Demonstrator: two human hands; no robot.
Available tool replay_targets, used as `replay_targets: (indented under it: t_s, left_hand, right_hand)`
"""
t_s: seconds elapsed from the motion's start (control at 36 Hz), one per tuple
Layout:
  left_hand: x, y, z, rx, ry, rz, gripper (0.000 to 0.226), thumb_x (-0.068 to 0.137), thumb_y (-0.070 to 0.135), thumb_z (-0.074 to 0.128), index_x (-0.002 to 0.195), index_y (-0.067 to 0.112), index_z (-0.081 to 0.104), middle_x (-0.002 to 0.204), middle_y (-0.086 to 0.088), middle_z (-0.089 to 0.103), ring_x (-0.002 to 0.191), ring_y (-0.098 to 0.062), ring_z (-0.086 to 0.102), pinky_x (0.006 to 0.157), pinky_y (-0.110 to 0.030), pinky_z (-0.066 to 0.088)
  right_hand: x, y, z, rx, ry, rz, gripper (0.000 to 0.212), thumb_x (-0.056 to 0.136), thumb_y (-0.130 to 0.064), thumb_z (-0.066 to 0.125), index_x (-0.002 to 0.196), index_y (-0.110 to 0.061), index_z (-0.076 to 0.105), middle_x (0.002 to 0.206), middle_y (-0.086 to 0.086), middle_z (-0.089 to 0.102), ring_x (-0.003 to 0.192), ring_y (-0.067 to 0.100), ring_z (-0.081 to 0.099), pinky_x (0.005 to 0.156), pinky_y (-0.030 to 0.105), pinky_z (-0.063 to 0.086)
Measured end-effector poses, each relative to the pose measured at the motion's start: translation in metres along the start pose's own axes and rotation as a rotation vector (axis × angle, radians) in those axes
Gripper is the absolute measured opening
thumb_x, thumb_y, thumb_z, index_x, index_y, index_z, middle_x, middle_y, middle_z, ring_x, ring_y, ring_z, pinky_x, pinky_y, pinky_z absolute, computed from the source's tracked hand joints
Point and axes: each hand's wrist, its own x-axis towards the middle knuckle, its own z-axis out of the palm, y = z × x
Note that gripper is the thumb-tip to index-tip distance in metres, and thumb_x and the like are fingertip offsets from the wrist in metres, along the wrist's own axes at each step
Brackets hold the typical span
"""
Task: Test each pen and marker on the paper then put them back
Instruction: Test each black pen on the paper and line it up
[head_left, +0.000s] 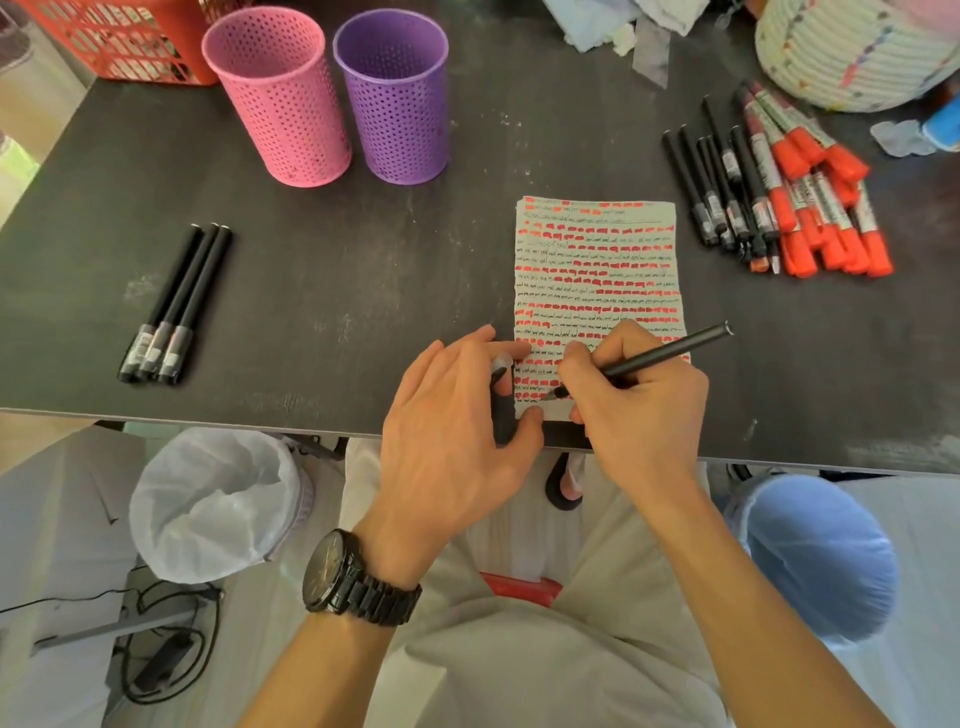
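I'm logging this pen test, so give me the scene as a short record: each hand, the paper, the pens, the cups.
right hand: holds a black pen, tip on the lower part of the paper
left hand: pinches a dark pen cap, thumb on the paper's near edge
paper: nearly covered with rows of red and black marks
left of paper: three black pens lying side by side
right of paper: pile of black pens and orange markers
cups: pink cup and purple cup, upright, no pens showing
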Motion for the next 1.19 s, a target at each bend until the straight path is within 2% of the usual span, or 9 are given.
replay_targets:
  t_s: [0.33, 0.69, 1.19]
  left_hand:
    - [-0.0004, 0.0021, -0.0011, -0.003, 0.002, -0.004, 0.047, 0.08, 0.036, 0.068, 0.124, 0.021, 0.06, 0.107, 0.011, 0.063, 0.136, -0.007, 0.05, 0.12, -0.036, 0.03]
    - [-0.0001, 0.0013, -0.0013, 0.006, -0.006, -0.005, 0.048, 0.081, 0.036, 0.067, 0.125, 0.021, 0.06, 0.111, 0.007, 0.067, 0.136, -0.008, 0.05, 0.12, -0.035, 0.029]
    - [-0.0001, 0.0007, -0.0013, 0.013, -0.008, -0.005, 0.047, 0.08, 0.036, 0.067, 0.124, 0.021, 0.06, 0.11, 0.008, 0.065, 0.134, -0.008, 0.052, 0.119, -0.035, 0.03]
  right_hand:
    - [0.0, -0.0003, -0.0015, -0.018, -0.008, -0.022, 0.028, 0.085, -0.017, 0.068, 0.063, -0.009, 0.053, 0.051, 0.007, 0.058, 0.05, 0.026, 0.06, 0.053, 0.039, 0.05]
    - [0.0002, -0.0001, -0.0017, -0.003, 0.005, -0.029, 0.028, 0.085, -0.019, 0.067, 0.063, -0.013, 0.052, 0.052, 0.008, 0.058, 0.052, 0.025, 0.063, 0.055, 0.036, 0.052]
    - [-0.0001, -0.0016, -0.0028, 0.005, -0.007, -0.02, 0.029, 0.087, -0.016, 0.067, 0.063, -0.012, 0.051, 0.053, 0.007, 0.057, 0.053, 0.029, 0.063, 0.053, 0.039, 0.049]
